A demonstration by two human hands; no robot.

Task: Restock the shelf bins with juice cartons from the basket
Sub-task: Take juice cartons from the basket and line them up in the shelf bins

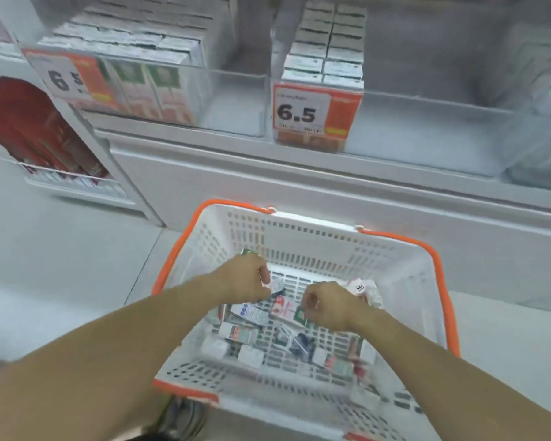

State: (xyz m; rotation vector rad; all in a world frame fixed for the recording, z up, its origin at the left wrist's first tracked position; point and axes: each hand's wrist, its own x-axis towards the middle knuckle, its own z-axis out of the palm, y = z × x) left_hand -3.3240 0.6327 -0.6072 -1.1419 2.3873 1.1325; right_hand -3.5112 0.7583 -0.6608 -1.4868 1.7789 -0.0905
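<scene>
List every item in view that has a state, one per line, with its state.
basket: on the floor, handles folded down, partly filled with loose cartons lying flat.
left hand: in the basket, curled round cartons.
right hand: in the basket, curled round a carton.
left bin: stocked with upright cartons on its left, right part bare.
middle bin: two rows of cartons at its left, rest bare.

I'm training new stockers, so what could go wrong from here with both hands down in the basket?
1. The left hand and right hand each seem to grip cartons at once; one could slip while being lifted.
2. The loose cartons lie jumbled in the basket, so corners may get crushed.
3. The bin behind the 6.5 price tag holds neat rows; a hasty drop could topple them.
</scene>
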